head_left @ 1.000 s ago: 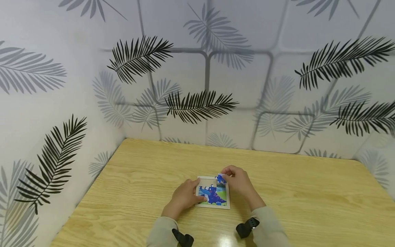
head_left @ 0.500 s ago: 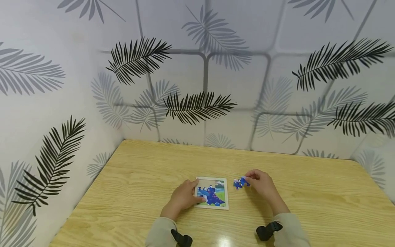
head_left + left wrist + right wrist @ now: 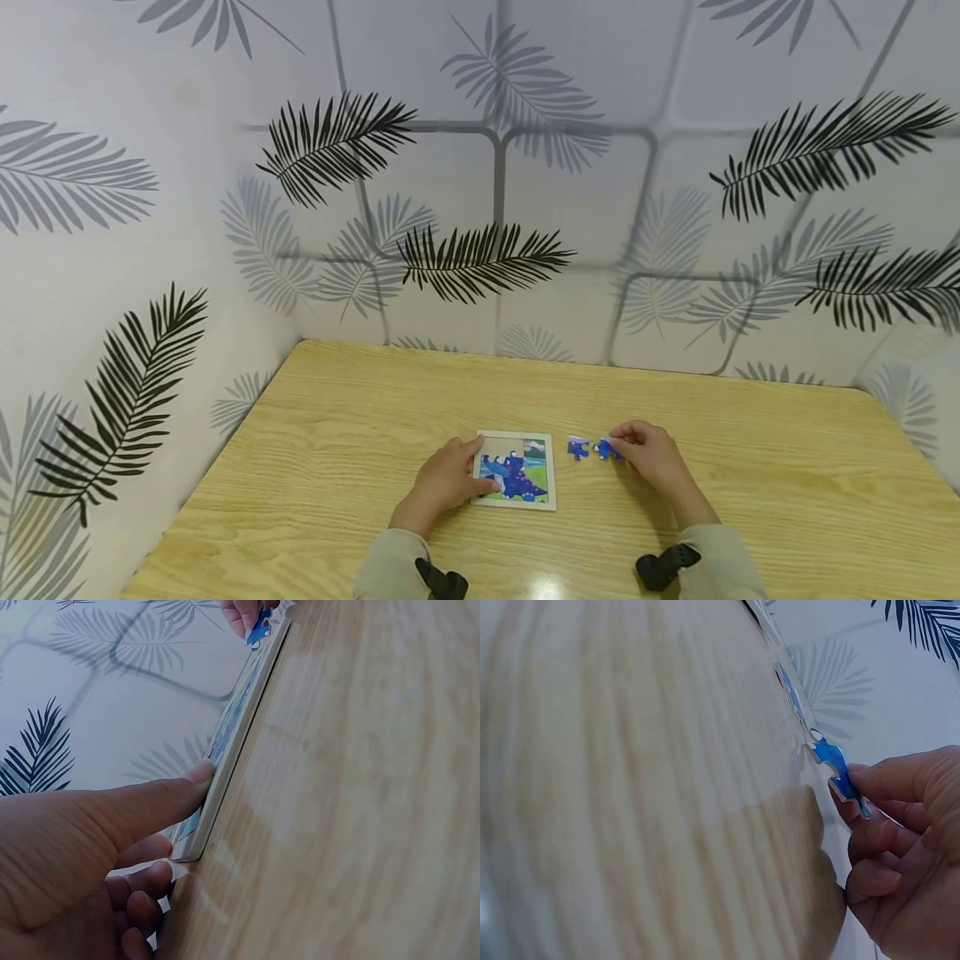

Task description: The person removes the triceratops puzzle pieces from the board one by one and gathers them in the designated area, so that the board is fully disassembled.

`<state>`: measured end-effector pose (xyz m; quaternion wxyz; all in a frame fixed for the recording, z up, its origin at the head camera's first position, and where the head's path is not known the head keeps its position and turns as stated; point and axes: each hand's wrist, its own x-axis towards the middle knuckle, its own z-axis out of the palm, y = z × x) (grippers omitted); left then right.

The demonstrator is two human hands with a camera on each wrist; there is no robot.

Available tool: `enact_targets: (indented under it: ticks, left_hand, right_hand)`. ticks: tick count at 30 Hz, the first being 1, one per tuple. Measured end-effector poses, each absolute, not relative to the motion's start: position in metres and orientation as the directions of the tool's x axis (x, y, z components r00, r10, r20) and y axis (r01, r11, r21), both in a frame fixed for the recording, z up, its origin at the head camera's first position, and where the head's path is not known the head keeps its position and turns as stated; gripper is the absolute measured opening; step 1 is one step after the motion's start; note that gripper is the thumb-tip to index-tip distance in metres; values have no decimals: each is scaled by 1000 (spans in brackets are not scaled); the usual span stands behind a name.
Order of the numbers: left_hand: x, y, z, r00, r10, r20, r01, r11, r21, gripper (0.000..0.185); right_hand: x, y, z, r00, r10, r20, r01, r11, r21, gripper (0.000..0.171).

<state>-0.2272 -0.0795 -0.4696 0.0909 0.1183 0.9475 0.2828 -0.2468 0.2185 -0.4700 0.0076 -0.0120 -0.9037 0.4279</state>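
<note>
A framed jigsaw puzzle (image 3: 553,483) with a blue dinosaur picture lies on the table, partly filled; bare backing shows at its upper left. My left hand (image 3: 444,479) holds its left side, thumb on the picture, index finger at the upper left corner. Right of the frame, my right hand (image 3: 656,457) pinches a blue jigsaw piece (image 3: 606,448) between thumb and fingers; the right wrist view shows this piece (image 3: 832,761) tilted at the fingertips. Between the frame and that hand lies another blue and pinkish jigsaw piece (image 3: 577,448), apart from both.
The wooden table (image 3: 375,400) reaches back to a wall (image 3: 450,183) with a leaf pattern. Black devices are strapped on both wrists, the left one (image 3: 447,582) and the right one (image 3: 663,568).
My right hand has moved from above the frame's upper right corner to the table on its right. There, the held piece has shifted right, away from the other piece. The left hand stays put.
</note>
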Motion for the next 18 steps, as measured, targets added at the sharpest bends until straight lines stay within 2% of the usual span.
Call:
enact_targets:
  ticks: [18]
  left_hand:
    - [-227, -80, -469, -956, 274, -105, 168, 804, 570, 78]
  right_hand:
    - [-248, 217, -471, -999, 49, -12, 41, 658, -752, 16]
